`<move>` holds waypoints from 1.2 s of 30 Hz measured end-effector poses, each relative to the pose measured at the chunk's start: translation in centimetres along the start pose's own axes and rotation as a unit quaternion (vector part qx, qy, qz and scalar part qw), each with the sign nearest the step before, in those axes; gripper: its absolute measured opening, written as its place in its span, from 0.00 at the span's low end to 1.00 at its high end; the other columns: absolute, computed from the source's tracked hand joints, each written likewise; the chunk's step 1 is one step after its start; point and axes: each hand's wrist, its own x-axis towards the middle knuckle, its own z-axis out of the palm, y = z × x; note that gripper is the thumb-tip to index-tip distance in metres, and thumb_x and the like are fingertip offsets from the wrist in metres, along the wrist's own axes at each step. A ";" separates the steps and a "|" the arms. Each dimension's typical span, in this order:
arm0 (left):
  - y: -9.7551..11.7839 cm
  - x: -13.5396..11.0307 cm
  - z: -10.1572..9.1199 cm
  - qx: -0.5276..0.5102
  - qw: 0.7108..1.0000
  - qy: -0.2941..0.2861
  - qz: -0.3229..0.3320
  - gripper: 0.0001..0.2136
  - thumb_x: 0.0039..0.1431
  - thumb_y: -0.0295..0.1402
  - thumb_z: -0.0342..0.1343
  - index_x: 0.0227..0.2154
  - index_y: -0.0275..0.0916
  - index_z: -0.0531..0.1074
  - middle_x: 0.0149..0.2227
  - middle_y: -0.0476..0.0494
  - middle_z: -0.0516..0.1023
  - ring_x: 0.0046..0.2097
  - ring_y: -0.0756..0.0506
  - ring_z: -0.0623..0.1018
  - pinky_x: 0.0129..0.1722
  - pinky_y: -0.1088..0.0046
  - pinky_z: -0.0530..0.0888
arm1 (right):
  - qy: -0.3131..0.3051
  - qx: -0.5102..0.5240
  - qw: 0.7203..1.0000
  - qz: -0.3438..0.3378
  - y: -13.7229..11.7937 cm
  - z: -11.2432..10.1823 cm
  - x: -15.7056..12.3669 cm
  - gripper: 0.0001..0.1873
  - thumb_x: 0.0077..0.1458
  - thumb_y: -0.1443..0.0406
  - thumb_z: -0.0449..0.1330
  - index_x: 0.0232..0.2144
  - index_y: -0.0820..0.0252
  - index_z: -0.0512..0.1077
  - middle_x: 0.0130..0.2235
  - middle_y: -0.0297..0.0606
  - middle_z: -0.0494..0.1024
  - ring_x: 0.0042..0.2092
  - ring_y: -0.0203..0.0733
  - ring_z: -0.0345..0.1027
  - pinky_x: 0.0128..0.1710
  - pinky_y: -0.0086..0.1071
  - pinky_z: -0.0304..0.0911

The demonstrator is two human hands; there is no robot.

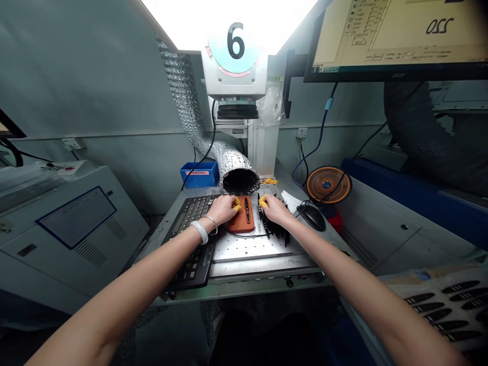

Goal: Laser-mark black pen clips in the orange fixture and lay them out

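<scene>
My left hand (224,208), with yellow finger cots on its fingertips, is closed at the left edge of an orange-brown block (241,225). Whatever its fingers may hold is hidden. In a recess of the block lies a slim black piece (247,210), pointed at its ends like a knife handle. My right hand (273,208), also in yellow finger cots, is closed just right of the block, over a row of similar black pieces (286,238). I cannot make out what is between its fingers.
A black keyboard (194,259) lies left of the metal plate (244,251); a mouse (312,217) lies right. Behind are a foil duct (240,178), a blue bin (200,175) and an orange fan (328,184). A machine head (237,109) hangs above. More black pieces (450,310) lie lower right.
</scene>
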 end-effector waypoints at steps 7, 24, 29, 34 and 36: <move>-0.4 0.6 0.9 -0.009 1.000 0.008 0.008 0.08 0.55 0.37 0.50 0.30 0.40 0.71 0.33 0.45 0.76 0.34 0.45 0.74 0.31 0.72 0.63 | -0.001 0.006 1.000 -0.001 0.3 0.5 0.1 0.07 0.58 0.69 0.47 0.36 0.61 0.64 0.42 0.42 0.70 0.44 0.42 0.63 0.40 0.30 0.54; -0.3 0.9 1.1 -0.011 1.000 0.008 0.012 0.09 0.55 0.36 0.49 0.31 0.39 0.72 0.33 0.44 0.76 0.33 0.46 0.73 0.30 0.72 0.63 | -0.003 0.014 1.000 -0.007 0.2 0.9 0.3 0.07 0.57 0.69 0.48 0.36 0.60 0.65 0.41 0.41 0.71 0.43 0.42 0.64 0.40 0.29 0.54; -0.2 1.1 1.3 -0.004 1.000 0.007 0.020 0.09 0.56 0.36 0.49 0.31 0.39 0.72 0.34 0.43 0.77 0.34 0.45 0.74 0.31 0.72 0.64 | -0.004 0.001 1.000 -0.012 0.2 1.1 0.4 0.08 0.57 0.69 0.47 0.36 0.60 0.66 0.41 0.41 0.71 0.42 0.41 0.64 0.40 0.29 0.55; 0.4 1.8 1.7 0.012 0.999 0.007 0.042 0.09 0.57 0.37 0.50 0.32 0.38 0.72 0.34 0.42 0.76 0.36 0.45 0.74 0.33 0.72 0.64 | -0.005 -0.003 1.000 -0.005 -0.1 1.2 0.5 0.07 0.59 0.68 0.48 0.37 0.61 0.65 0.42 0.42 0.71 0.44 0.41 0.64 0.41 0.29 0.55; 0.9 2.0 1.7 0.027 0.998 0.008 0.054 0.09 0.57 0.37 0.50 0.31 0.38 0.72 0.34 0.41 0.76 0.37 0.43 0.74 0.35 0.71 0.65 | -0.004 -0.010 1.000 0.000 -0.2 1.2 0.5 0.07 0.59 0.67 0.47 0.37 0.61 0.65 0.43 0.43 0.71 0.44 0.42 0.64 0.40 0.29 0.55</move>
